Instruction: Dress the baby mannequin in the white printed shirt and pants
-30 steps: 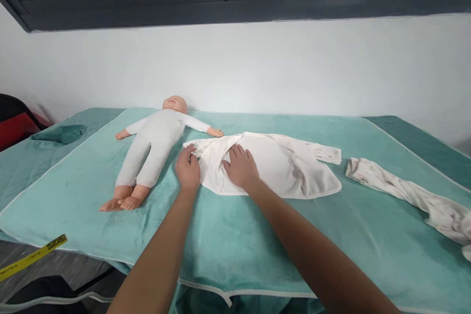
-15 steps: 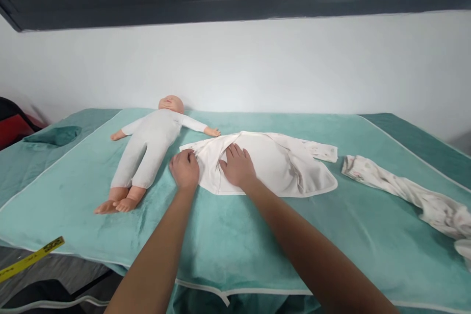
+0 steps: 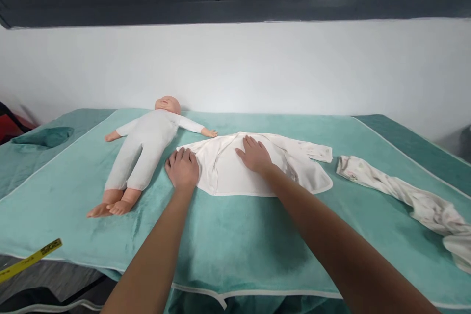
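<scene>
A white baby shirt (image 3: 235,179) lies spread on the green bed cover, its inside showing and one printed sleeve stretched to the right. My left hand (image 3: 182,168) rests over the shirt's left sleeve edge, fingers lying forward and apart. Flat on the shirt's middle is my right hand (image 3: 254,155), its fingers stretched out. A baby doll (image 3: 149,135) in a white cloth body lies on its back to the left, arms spread, one hand close to the shirt's upper left sleeve.
Crumpled printed baby trousers (image 3: 401,194) lie on the right of the green cover (image 3: 228,245). A yellow strip (image 3: 31,260) shows at the lower left. Behind the bed stands a white wall (image 3: 235,68) under a dark window frame (image 3: 235,7).
My right hand has slid to the right across the shirt, and the fabric there lies flatter. My left hand has stayed near the left sleeve, its fingers extending. The view has shifted slightly.
</scene>
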### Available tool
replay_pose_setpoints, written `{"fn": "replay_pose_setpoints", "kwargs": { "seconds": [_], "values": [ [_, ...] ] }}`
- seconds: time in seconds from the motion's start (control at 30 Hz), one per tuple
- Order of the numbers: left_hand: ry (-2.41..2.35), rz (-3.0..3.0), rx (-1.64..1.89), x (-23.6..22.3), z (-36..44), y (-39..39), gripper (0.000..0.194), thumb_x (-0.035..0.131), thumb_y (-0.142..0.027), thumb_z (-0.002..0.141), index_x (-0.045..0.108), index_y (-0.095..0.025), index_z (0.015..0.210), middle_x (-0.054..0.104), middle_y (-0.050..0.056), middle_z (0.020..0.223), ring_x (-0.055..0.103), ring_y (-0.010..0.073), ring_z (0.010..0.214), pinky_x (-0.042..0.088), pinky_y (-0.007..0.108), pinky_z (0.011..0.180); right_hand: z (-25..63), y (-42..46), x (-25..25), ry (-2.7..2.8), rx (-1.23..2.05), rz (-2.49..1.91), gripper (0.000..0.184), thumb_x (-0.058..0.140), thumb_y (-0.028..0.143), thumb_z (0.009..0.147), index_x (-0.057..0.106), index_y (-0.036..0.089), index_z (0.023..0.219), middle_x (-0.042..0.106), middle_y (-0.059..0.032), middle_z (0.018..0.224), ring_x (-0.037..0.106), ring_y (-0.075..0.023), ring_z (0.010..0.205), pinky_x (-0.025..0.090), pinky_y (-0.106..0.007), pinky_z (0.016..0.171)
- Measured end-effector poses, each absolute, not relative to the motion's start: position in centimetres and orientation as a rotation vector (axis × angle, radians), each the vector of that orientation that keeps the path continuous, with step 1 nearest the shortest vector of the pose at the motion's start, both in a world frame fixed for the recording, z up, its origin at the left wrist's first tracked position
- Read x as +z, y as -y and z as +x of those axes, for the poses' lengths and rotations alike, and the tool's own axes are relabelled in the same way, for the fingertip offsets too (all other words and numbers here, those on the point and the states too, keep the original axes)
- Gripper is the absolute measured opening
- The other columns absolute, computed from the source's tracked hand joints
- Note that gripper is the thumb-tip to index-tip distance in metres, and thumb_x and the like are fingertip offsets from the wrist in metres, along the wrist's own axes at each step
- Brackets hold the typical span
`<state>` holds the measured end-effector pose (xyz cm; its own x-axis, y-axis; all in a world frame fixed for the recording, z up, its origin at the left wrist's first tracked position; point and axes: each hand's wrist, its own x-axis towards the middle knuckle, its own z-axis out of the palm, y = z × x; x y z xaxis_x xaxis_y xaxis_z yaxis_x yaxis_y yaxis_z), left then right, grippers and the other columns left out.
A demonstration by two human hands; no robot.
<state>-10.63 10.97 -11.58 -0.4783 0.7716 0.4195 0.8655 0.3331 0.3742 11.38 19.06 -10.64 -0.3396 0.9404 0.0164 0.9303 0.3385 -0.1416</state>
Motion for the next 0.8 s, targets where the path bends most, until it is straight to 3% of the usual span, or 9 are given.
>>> {"fn": "replay_pose_setpoints", "kwargs": {
  "seconds": [0.23,0.37,0.8],
  "values": [
    [2.445,-1.415,-0.954,-11.7,-10.8,-11.3,0.036,0.040,-0.032,0.096,0.065,-0.015,0.117,0.067,0.015,0.122,0.049,0.0275,0.126,0.031,0.046,0.108,10.8,-20.6,-10.6,2.502,0.163,-1.706,0.065,0.016,0.044,0.101,0.024,0.005,0.153,0.020,-0.0126,0.161,0.014,-0.0226,0.149,0.014,-0.042,0.119],
    [2.431,-1.403,-1.000,-11.6,-10.9,-11.3,0.035,0.041,-0.033,0.095,0.066,-0.017,0.113,0.068,0.014,0.118,0.050,0.0271,0.126,0.032,0.045,0.108,10.0,-20.3,-10.4,2.549,0.168,-1.593,0.061,0.020,0.042,0.101,0.029,0.009,0.151,0.023,-0.0111,0.160,0.017,-0.0229,0.149,0.017,-0.042,0.118],
    [2.388,-1.414,-1.109,-11.5,-11.0,-11.0,0.031,0.042,-0.029,0.093,0.067,-0.018,0.108,0.068,0.014,0.117,0.051,0.0287,0.122,0.035,0.045,0.103,5.7,-14.6,-10.1,2.663,0.146,-1.125,0.039,0.042,0.038,0.098,0.058,0.015,0.126,0.059,-0.0113,0.135,0.047,-0.0207,0.130,0.031,-0.039,0.110]
  ]
}}
